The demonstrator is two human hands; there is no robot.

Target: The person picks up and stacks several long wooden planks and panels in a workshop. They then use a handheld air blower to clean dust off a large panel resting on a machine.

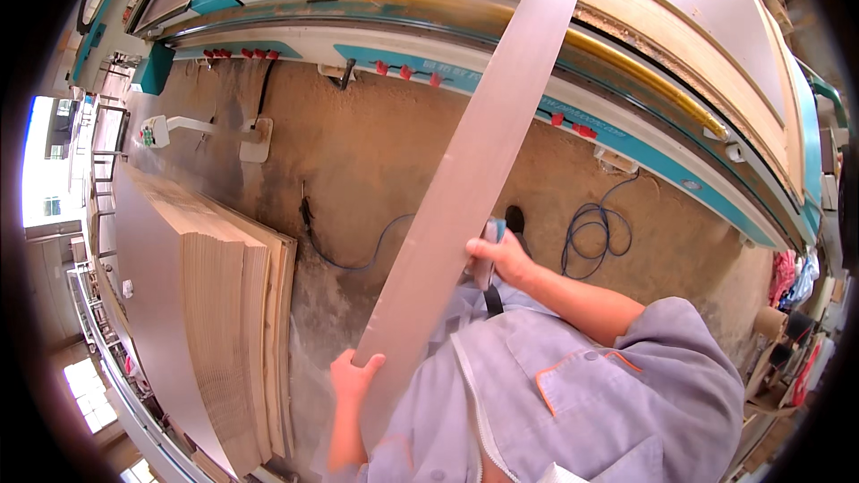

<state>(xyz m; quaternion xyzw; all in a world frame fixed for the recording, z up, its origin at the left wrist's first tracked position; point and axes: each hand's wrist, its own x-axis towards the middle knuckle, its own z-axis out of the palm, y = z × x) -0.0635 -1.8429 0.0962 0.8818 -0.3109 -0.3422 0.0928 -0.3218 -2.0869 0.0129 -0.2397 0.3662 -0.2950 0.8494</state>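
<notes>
A strip (470, 156) slants between the hands: the left hand (352, 382) clasps its left edge; the right hand (508, 257), thumb against its right edge, grips a small object (495, 231). Beyond, it blocks part of the machine (662, 161); leftward lies a panel stack (219, 322), rightward a cable (603, 207).

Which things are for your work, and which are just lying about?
In use:
- long, flat grey board, in the left hand
- small blue-and-grey object, in the right hand; kind unclear
- probably the long teal-and-white machine

Apparently lying about:
- coiled, thin blue cable
- stack of grey-topped, tan-edged boards
</notes>
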